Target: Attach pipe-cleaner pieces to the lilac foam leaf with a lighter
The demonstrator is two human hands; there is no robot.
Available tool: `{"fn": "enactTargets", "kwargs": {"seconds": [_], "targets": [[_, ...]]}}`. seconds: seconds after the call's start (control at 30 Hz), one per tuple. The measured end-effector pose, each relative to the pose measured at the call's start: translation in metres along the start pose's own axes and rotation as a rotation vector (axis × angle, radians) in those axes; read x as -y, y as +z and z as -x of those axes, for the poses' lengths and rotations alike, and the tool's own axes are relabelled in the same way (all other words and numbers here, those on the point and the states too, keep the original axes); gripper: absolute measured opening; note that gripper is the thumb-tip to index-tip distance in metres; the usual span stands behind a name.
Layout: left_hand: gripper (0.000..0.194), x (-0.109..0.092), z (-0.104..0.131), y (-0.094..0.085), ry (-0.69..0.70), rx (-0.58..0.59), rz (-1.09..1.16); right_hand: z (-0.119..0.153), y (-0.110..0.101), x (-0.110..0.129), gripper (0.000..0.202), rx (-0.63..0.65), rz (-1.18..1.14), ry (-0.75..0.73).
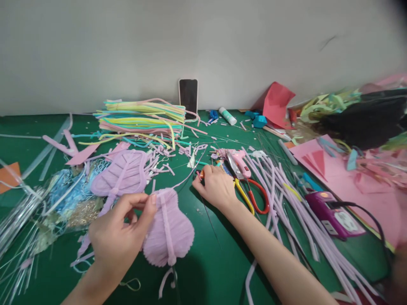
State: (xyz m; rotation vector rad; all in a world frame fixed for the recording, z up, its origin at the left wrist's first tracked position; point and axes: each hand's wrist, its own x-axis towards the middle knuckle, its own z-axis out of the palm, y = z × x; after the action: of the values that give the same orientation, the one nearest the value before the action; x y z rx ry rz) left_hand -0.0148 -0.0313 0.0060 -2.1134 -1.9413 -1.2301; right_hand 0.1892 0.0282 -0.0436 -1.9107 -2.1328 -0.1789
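My left hand [122, 231] pinches the upper left edge of a lilac pipe-cleaner leaf [181, 226] between thumb and finger. A thick midrib runs down the leaf, and a loose strand trails from its top. My right hand [218, 184] is closed near the table's middle, with a small orange and dark piece showing at its fingertips; what it is I cannot make out. Scissors [260, 197] with red and yellow handles lie just right of that hand. Behind my left hand rests a second lilac leaf [122, 171] with veins.
A bundle of coloured pipe cleaners [140, 120] lies before a propped phone [188, 97]. Farther right are a pink glue gun [242, 163], a glue stick [228, 116], lilac pipe cleaners [305, 212], and a purple device [333, 214] with a cable. Lilac clippings [162, 163] litter the green table.
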Motion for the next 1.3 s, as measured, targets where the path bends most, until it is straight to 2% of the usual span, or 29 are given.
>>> {"fn": "enactTargets", "kwargs": {"seconds": [0.23,0.5,0.67,1.3], "targets": [[0.019,-0.0018,0.0012,-0.0015,-0.025,0.019,0.040,-0.0009,0.0010,-0.0018,0.023,0.004,0.018,0.005],[0.022,-0.0074,0.0023,-0.0057,-0.127,0.017,0.060,-0.0010,-0.0001,-0.0012,0.024,0.030,0.032,0.046],[0.020,-0.0041,0.0018,-0.0053,-0.058,0.006,0.073,-0.0015,-0.0004,-0.0012,0.024,0.041,0.034,0.075],[0.017,-0.0062,-0.0004,-0.0088,0.023,-0.011,0.106,-0.0042,0.0000,-0.0018,0.024,0.085,0.033,0.132]]}}
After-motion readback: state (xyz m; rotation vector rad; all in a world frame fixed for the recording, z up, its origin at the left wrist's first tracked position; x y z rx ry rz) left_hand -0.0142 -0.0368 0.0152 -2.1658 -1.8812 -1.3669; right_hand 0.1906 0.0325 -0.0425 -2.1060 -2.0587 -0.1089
